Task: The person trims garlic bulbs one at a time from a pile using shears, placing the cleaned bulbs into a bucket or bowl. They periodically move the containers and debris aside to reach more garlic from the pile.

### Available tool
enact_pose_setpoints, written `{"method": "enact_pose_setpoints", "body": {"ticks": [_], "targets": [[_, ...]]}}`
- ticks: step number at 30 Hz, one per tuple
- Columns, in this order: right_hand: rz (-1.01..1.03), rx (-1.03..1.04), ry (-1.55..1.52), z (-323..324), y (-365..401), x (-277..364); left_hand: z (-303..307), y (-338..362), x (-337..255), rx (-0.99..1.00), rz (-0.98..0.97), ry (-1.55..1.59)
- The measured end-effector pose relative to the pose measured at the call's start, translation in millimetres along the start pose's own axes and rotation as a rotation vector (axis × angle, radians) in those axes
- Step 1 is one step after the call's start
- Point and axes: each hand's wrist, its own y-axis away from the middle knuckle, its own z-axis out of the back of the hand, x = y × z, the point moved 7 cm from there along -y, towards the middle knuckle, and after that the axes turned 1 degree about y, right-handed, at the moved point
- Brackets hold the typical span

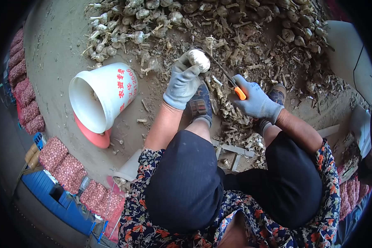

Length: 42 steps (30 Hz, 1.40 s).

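Observation:
My left hand point(181, 84), in a grey work glove, grips a whitish garlic bulb point(199, 60) between thumb and fingers. In my right hand point(255, 99), gloved the same way, is a knife with an orange handle point(240, 93). Its long, thin, dark blade point(223, 71) slants up to the left, and the far end overlaps the area right beside the bulb. Both hands are out in front of my knees, above the ground. Dry stalks and husks point(235, 120) litter the floor beneath them.
A heap of garlic with stalks point(140, 25) spreads across the far side. Left of me, a white bucket point(126, 89) with red lettering lies tipped over a red basin point(96, 136). Another white bucket point(130, 167) is by my left hip. Filled net sacks point(53, 155) line the left edge.

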Motion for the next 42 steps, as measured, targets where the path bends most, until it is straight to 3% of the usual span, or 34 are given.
{"method": "enact_pose_setpoints", "body": {"ticks": [4,7,9,11,14,17,18,20,22,24,25,27,31,33,34,38,40,42], "targets": [[0.083,-0.052,-0.034,-2,1,10,-2,3,-3,0.107,0.04,-0.041],[-0.01,-0.016,-0.019,0,-5,12,-4,3,-3,0.099,0.051,-0.143],[0.028,-0.061,-0.009,-1,-3,4,-2,3,-11,0.072,0.018,-0.22],[0.014,-0.126,-0.048,4,1,-2,-2,9,-35,0.016,-0.151,-0.201],[-0.042,-0.151,-0.045,6,6,-21,22,44,-141,-0.346,-0.6,-0.644],[-0.096,-0.127,-0.084,5,7,-31,59,112,-246,-1.019,-0.756,-1.25],[-0.139,-0.102,-0.091,3,6,-36,65,118,-254,-1.019,-0.757,-1.256],[-0.212,-0.042,-0.057,-1,5,-37,36,117,-250,-1.411,-0.566,-2.709],[-0.205,-0.034,0.007,-1,-1,-36,57,94,-219,-1.024,-0.57,-1.971],[-0.21,-0.012,0.08,-3,-1,-36,60,39,-134,-0.448,-0.415,-2.112],[-0.236,0.006,0.098,-4,-3,-36,73,20,-97,-0.426,-0.192,-2.172],[-0.267,0.027,0.112,-8,-4,-34,125,1,-63,-0.684,0.218,-2.198],[-0.25,0.08,0.2,-9,-5,-25,169,0,-77,-0.836,0.169,-2.145],[-0.218,0.095,0.242,-12,-8,-19,168,1,-62,-0.475,0.074,-0.768],[-0.167,0.047,0.313,-10,-10,-14,141,4,-63,-0.358,-0.079,-0.581],[-0.016,-0.131,0.511,1,-13,12,62,20,-51,-0.202,-0.082,-0.452],[0.089,-0.254,0.656,7,-14,27,35,19,-41,-0.12,0.026,-0.56],[0.128,-0.289,0.756,7,-14,37,24,16,-38,-0.055,-0.02,-0.703]]}}
